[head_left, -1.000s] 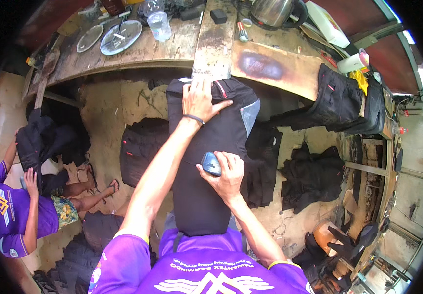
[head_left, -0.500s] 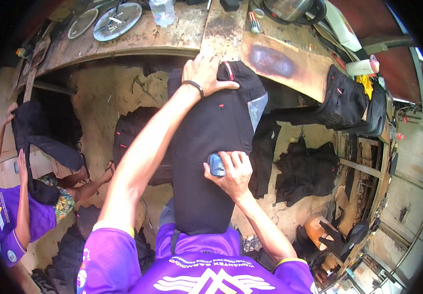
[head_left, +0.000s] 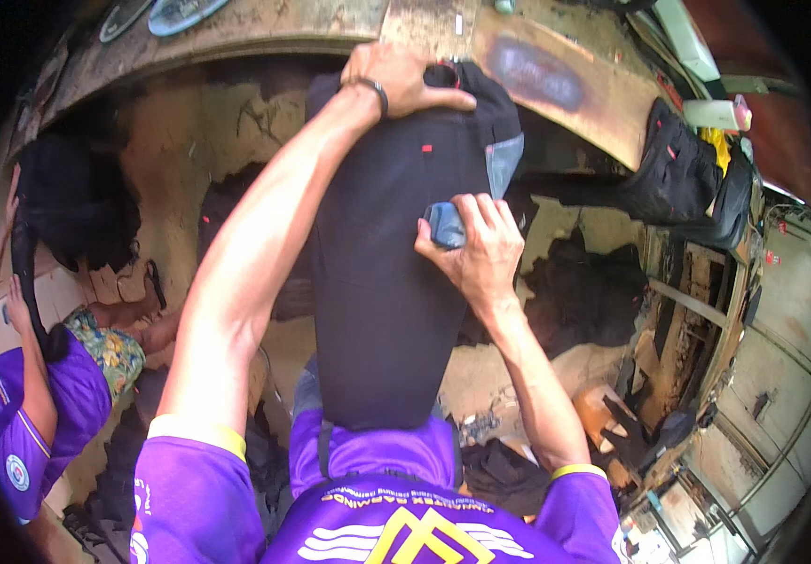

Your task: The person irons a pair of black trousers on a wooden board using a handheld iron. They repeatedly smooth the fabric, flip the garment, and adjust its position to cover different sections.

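Note:
A pair of black trousers [head_left: 382,282] with a small red tag and a grey-blue patch at its right side is stretched lengthwise from the bench edge to my lap. My left hand [head_left: 394,80] grips the far end beside the waist opening, its thumb laid across the cloth. In my right hand [head_left: 485,240] is a small grey-blue block [head_left: 445,226], held between thumb and fingers against the cloth near the patch. What the block is made of, I cannot tell.
The wooden bench [head_left: 330,38] runs across the far side, with a scorched board [head_left: 537,73] on it. Black garments [head_left: 683,169] hang over its right end. More black cloth [head_left: 584,291] lies on the floor at right. A co-worker [head_left: 57,395] at left handles dark cloth [head_left: 76,207].
My right hand has slid the block up the trousers toward the far end and slightly right. My left hand keeps its place at the top. The whole view has shifted a little.

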{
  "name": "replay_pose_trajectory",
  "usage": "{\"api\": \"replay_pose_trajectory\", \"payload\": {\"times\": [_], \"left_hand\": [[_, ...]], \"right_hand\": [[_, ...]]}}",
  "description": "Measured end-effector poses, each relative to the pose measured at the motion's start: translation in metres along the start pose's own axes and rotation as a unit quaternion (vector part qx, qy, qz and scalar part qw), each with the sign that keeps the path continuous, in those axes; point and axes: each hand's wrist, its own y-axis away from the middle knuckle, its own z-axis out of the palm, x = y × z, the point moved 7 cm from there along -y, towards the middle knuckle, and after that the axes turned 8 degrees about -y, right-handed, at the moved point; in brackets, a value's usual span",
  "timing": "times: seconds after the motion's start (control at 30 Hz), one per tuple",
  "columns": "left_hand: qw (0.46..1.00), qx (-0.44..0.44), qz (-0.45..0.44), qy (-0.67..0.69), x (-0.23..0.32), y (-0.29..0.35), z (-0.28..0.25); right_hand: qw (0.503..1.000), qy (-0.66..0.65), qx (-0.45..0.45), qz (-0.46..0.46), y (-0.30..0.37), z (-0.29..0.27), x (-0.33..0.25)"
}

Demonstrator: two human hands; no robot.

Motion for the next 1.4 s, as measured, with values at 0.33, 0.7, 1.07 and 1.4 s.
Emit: {"api": "replay_pose_trajectory", "payload": {"times": [0.33, 0.7, 1.07, 1.4], "left_hand": [[1.000, 0.012, -0.001, -0.012, 0.001, 0.002, -0.004], [0.998, 0.068, 0.017, -0.004, 0.002, 0.005, -0.004], [0.999, -0.027, 0.042, 0.011, 0.005, 0.004, 0.000], [0.993, -0.065, 0.088, 0.044, 0.016, -0.007, 0.005]], "right_hand": [[0.995, -0.093, -0.021, -0.031, 0.041, -0.020, -0.037], [0.983, -0.119, -0.136, 0.018, 0.106, -0.023, -0.073], [0.981, -0.087, -0.169, 0.049, 0.142, -0.007, -0.104], [0.992, -0.033, -0.103, 0.065, 0.134, 0.011, -0.122]]}}
